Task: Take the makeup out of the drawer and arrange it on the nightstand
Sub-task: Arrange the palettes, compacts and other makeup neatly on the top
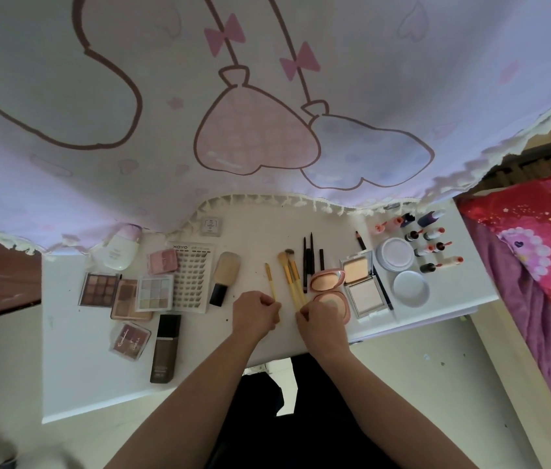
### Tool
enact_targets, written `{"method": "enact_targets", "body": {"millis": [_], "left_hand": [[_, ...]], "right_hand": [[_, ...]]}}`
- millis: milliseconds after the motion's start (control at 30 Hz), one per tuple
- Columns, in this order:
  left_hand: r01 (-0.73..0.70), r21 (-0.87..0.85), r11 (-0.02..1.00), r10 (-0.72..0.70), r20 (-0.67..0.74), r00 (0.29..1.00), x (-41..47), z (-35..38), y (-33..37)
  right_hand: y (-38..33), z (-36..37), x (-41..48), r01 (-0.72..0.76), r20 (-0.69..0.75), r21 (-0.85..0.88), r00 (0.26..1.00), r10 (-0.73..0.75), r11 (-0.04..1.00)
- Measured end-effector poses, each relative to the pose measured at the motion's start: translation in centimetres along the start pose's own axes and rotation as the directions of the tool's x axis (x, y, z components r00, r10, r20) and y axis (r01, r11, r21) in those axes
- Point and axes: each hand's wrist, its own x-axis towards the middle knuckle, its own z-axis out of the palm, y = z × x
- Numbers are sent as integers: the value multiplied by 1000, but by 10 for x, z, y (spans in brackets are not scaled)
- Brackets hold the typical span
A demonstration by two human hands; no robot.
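1. A pale printed curtain (267,96) hangs across the back, and its fringe reaches the far edge of the white nightstand (74,384). A bed (538,258) with red and purple covers stands just beside the nightstand on the right.
2. The makeup lies spread over the nightstand top. No drawer is in view, so I cannot tell whether anything is left inside it.
3. The right part looks arranged. The small bottles (433,245) lie in rows, with two round jars (402,269) beside them, then two open compacts (345,282) and a line of dark pencils (309,262).
4. The left part looks looser. The eyeshadow palettes (125,292) overlap one another beside a lash tray (192,275). Near them are a dark foundation bottle (165,348), a white lotion bottle (121,247) and a big powder brush (223,277). These probably need straightening.
5. The hands are close but apart at the front middle. The left hand (255,314) pinches the handle end of a thin yellow brush (270,280). The right hand (321,321) is curled round the lower ends of a bunch of yellow-handled brushes (290,279).
6. By my judgement the emptying is largely done, and the step in hand is lining up the brushes.
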Motion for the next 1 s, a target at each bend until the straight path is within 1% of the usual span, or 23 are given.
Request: {"method": "enact_targets", "body": {"millis": [200,367,467,600,700,800,900,1000], "left_hand": [[29,-131,991,-30,-3,1000,2,2,-7],[22,-134,991,-22,0,1000,1,1,-9],[2,-71,997,-1,2,1000,2,0,-11],[-22,10,1000,22,5,1000,1,-2,-9],[-63,84,994,64,-10,998,-2,-4,-6],[-130,136,982,143,-95,985,-10,-15,-6],[-195,223,955,245,-227,942,-16,-39,-13],[-227,331,916,331,-305,893,-20,-68,-32]], "right_hand": [[3,0,1,23,13,-41,1000,-23,999],[5,2,0,53,40,-70,998,-51,996],[6,4,1,54,72,-68,996,-49,996],[7,3,4,45,68,-38,997,-42,998],[5,1,4,56,71,-74,996,-51,996],[-1,-8,2,70,14,-51,998,-69,996],[-14,-16,0,120,-61,-38,991,-122,992],[-35,-20,1,214,-29,-74,976,-217,974]]}}
